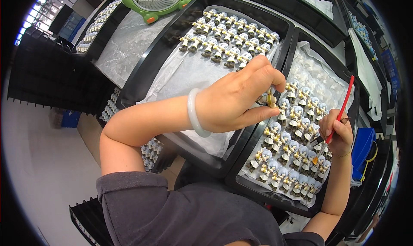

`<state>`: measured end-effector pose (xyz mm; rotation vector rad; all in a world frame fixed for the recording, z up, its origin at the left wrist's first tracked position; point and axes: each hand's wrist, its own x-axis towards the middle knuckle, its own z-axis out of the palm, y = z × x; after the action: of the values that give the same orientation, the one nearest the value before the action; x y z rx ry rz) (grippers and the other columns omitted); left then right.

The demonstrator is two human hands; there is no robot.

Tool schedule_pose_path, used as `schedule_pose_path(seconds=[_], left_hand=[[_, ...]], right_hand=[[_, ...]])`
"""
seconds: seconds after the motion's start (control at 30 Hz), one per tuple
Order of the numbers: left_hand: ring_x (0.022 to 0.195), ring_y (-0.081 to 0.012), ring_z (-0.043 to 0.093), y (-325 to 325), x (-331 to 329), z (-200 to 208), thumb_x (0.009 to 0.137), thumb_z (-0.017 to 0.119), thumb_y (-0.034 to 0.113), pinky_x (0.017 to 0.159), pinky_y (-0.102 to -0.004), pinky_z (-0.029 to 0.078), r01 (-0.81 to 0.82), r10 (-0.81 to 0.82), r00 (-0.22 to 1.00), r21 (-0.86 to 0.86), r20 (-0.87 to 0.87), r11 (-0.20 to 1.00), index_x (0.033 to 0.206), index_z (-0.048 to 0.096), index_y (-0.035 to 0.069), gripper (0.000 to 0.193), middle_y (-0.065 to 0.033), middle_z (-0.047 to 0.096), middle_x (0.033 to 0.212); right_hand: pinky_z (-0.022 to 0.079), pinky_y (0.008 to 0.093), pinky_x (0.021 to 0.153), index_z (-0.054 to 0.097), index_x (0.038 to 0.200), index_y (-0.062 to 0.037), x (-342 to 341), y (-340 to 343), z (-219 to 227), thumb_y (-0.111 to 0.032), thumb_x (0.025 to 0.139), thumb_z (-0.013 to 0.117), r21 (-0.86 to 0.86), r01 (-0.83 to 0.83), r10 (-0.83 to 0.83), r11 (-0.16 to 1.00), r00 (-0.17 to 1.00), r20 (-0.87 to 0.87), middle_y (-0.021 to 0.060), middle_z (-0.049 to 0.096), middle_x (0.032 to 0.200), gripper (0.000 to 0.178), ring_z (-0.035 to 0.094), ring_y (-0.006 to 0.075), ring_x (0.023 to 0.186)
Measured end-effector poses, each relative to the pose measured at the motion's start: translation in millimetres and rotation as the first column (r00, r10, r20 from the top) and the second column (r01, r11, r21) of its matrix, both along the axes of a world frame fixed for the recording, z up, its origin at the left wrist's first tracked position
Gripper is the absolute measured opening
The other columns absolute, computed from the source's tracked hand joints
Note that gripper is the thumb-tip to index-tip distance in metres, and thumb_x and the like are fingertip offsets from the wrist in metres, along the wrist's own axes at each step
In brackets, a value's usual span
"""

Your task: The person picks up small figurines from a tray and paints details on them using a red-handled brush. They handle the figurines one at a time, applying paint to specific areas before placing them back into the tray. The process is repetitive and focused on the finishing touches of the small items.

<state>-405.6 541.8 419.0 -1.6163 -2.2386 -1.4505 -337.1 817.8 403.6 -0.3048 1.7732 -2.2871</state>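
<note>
My left hand (241,97), with a pale bangle (193,113) at the wrist, is closed in a pinch over the rims between two black trays. Between its thumb and fingers is a small figurine (271,100), mostly hidden by the fingers. My right hand (337,128) grips a red-handled paintbrush (346,97) above the right tray (241,168). A second, dark-handled tool (317,141) also sticks out from its fingers. Beneath that hand stand rows of small figurines (294,149) with pale blue hair, white clothes and dark boots.
The left tray (148,70) is lined with white paper and bears similar figurines (232,35) in rows at its far end. A green fan (157,1) stands on the grey table (129,42). More black trays surround me, and a blue bin (363,153) is at the right.
</note>
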Motion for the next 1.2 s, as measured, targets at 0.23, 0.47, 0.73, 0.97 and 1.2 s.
schedule_pose_path(seconds=[0.23, 0.47, 0.73, 0.97, 1.2], left_hand=[[0.081, -0.0264, 0.041, 3.0, -7.2, 0.4, 0.065, 0.065, 0.005, 0.072, -0.0339, 0.035, 0.214, -0.204, 0.975, 0.134, -0.082, 0.968, 0.097, 0.042, 0.003, 0.039, -0.0115, 0.042, 0.088], [0.080, -0.0228, 0.041, 0.7, -3.5, 5.9, 0.066, 0.066, 0.009, 0.068, -0.0303, 0.036, 0.255, -0.242, 0.962, 0.107, -0.125, 0.961, 0.096, 0.039, 0.007, 0.041, -0.0131, 0.040, 0.090], [0.070, -0.0186, 0.045, -0.1, -1.2, 6.1, 0.065, 0.069, 0.013, 0.060, -0.0277, 0.037, 0.254, -0.248, 0.961, 0.043, -0.120, 0.966, 0.094, 0.039, 0.010, 0.042, -0.0136, 0.039, 0.092], [0.063, -0.0157, 0.048, 1.8, -0.3, 3.1, 0.067, 0.068, 0.016, 0.053, -0.0254, 0.038, 0.257, -0.248, 0.960, 0.058, -0.127, 0.965, 0.093, 0.039, 0.011, 0.039, -0.0133, 0.039, 0.091], [0.063, -0.0163, 0.048, 2.1, 0.3, 6.8, 0.067, 0.068, 0.017, 0.053, -0.0253, 0.039, 0.262, -0.253, 0.954, 0.033, -0.163, 0.965, 0.092, 0.039, 0.010, 0.039, -0.0141, 0.040, 0.090]], right_hand=[[0.026, 0.0188, 0.036, 0.045, 0.056, -0.0025, -0.5, 2.6, 0.6, -0.025, 0.075, 0.051, 0.032, -0.003, 0.003, 0.999, 1.000, 0.000, 0.0020, 0.040, 0.045, 0.030, 0.034, 0.0063, 0.037], [0.026, 0.0178, 0.035, 0.046, 0.057, -0.0032, 2.1, 3.3, 5.3, -0.028, 0.074, 0.052, 0.075, 0.008, -0.010, 0.997, 1.000, 0.021, 0.0031, 0.045, 0.050, 0.031, 0.036, 0.0049, 0.038], [0.027, 0.0160, 0.036, 0.046, 0.059, -0.0042, 3.1, 8.4, 3.7, -0.028, 0.072, 0.053, 0.106, 0.003, -0.006, 0.994, 1.000, 0.028, 0.0013, 0.045, 0.051, 0.028, 0.037, 0.0037, 0.039], [0.027, 0.0159, 0.036, 0.046, 0.059, -0.0046, 4.2, 7.0, 4.9, -0.028, 0.072, 0.054, 0.102, 0.018, -0.020, 0.995, 1.000, 0.023, 0.0012, 0.045, 0.051, 0.028, 0.037, 0.0035, 0.040], [0.027, 0.0160, 0.035, 0.046, 0.059, -0.0047, 4.5, 7.0, 4.6, -0.028, 0.072, 0.053, 0.117, 0.025, -0.028, 0.993, 0.999, 0.024, 0.0011, 0.045, 0.051, 0.028, 0.037, 0.0037, 0.040]])
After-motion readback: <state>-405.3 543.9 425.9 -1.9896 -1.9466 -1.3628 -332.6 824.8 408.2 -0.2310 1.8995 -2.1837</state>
